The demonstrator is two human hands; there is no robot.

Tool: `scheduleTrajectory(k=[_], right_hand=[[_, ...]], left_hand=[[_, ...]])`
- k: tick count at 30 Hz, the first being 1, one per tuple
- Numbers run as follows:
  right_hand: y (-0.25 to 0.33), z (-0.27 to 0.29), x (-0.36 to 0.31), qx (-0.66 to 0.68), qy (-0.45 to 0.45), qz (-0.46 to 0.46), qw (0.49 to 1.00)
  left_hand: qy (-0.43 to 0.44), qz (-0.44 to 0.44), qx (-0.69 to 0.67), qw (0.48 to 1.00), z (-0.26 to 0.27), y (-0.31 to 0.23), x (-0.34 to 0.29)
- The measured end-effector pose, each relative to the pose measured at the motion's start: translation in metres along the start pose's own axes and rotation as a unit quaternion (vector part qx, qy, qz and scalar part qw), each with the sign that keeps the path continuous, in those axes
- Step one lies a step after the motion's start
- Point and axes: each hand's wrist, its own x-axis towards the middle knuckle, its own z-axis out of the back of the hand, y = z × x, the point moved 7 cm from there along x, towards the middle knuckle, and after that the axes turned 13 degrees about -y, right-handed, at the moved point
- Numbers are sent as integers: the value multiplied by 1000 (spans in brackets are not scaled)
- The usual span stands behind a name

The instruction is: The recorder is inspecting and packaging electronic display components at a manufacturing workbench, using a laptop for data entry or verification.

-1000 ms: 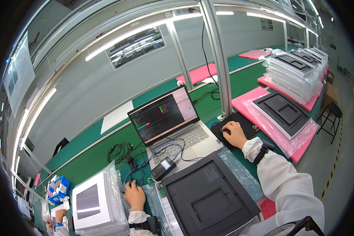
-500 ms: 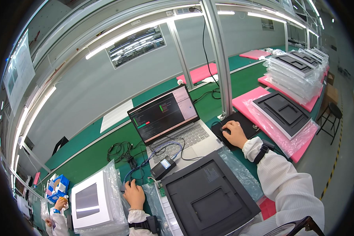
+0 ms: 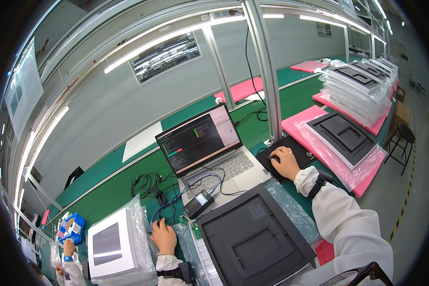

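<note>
1. Head view: right hand has its fingers curled round a black mouse, gripping it, on the black mouse pad right of the laptop.
2. Left hand lies palm down on the near-left part of the green desk, fingers bent by a small dark object; cannot tell whether they grip it.
3. Change over the last second: hardly any on the wearer's side. Both hands keep their places; the mouse and laptop have not visibly shifted. Reads as a steady spell of mouse use, nothing being lifted.
4. Far left, a co-worker's hand has shifted slightly beside the blue bin; appears separate from the laptop work.
5. Near centre: black panel, recessed face up, just near of the laptop. Small black box between left hand and keyboard.
6. Left: white-framed panel atop clear plastic wrapping.
</note>
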Motion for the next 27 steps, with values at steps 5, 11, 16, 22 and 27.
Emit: scheduleTrajectory(k=[5, 11, 16, 22, 27], right_hand=[[1, 1, 0, -7, 4, -7, 1000], [0, 0, 0, -14, 2, -12, 1000], [-2, 1, 0, -21, -9, -5, 1000], [-4, 0, 0, -22, -3, -12, 1000], [-1, -1, 0, 5, 3, -3, 1000]], left_hand=[[11, 3, -2, 1000, 0, 0, 1], [17, 10, -2, 1000, 2, -3, 2], [13, 8, -4, 1000, 2, -2, 1], [12, 6, -3, 1000, 1, -1, 1], [13, 7, -2, 1000, 2, -2, 1]])
